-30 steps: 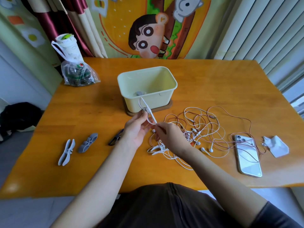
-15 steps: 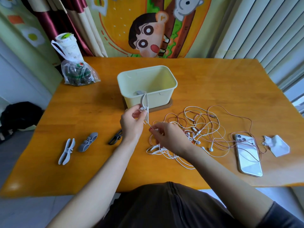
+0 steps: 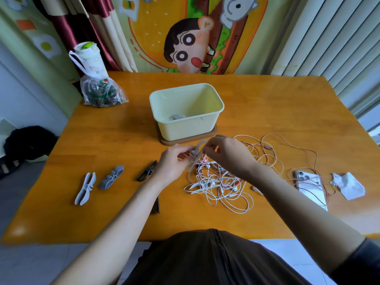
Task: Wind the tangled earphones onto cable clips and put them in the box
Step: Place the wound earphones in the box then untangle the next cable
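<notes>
far left of the wooden table [image 3: 267, 103] there's a clear plastic bag [image 3: 102, 93] with a paper cup [image 3: 91, 60] right behind it; nearer the front edge three spare clips lie in a row, a pale grey clip [image 3: 85, 188], a darker grey clip [image 3: 112, 176] and a black clip [image 3: 147, 173], none of them touching; next comes the left hand [image 3: 172, 163], fingers curled in and pinching the lower part of a grey cable clip [image 3: 196, 151], held up off the table just in front of the box [image 3: 186, 128]; the box is cream, sits on a brown base [image 3: 181, 141], and has one grey item [image 3: 176, 116] lying inside, too small to make out; the right hand [image 3: 228, 155] meets the left, thumb and forefinger nipped together on the cable clip's top end, all a bit blurry; under and right of the hands the earphones [image 3: 222, 182] are a loose white and pink tangle lying on the table; one pink lead runs across a white phone [image 3: 310, 188]; a crumpled white cloth [image 3: 347, 186] sits just beside that
</notes>
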Action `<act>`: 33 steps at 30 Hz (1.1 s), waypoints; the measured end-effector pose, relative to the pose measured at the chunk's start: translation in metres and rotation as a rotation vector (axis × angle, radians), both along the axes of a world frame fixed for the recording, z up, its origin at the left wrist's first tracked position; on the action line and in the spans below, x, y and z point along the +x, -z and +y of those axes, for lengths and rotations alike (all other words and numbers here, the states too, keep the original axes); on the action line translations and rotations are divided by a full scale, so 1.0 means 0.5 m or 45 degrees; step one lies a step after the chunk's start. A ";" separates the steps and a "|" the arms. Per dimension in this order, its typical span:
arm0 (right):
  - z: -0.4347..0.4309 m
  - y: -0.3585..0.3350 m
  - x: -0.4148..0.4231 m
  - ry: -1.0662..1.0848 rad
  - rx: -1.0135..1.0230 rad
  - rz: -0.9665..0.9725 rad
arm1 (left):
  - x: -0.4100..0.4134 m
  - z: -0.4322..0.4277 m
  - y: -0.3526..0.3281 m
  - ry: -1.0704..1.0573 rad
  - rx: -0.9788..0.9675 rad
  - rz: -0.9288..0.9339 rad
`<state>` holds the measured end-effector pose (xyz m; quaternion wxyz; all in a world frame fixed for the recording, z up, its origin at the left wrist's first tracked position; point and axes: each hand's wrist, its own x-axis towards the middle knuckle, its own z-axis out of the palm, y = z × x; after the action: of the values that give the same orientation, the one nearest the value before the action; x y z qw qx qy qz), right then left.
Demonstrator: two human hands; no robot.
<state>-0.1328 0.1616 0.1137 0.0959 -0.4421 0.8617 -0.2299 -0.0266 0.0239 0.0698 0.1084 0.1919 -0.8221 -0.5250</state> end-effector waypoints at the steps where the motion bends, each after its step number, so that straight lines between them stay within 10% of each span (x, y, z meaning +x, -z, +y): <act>1: 0.003 -0.001 -0.003 -0.005 -0.002 0.007 | 0.002 -0.001 -0.002 0.034 0.053 -0.010; 14: 0.010 0.007 -0.009 0.109 -0.222 -0.327 | -0.005 -0.020 -0.043 0.259 -0.021 -0.202; 33: 0.010 0.009 -0.010 0.019 -0.488 0.012 | 0.005 -0.028 -0.034 0.312 0.246 -0.142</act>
<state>-0.1378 0.1667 0.1094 0.0041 -0.4468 0.8059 -0.3884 -0.0242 0.0096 0.0865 -0.0211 0.1287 -0.7897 -0.5994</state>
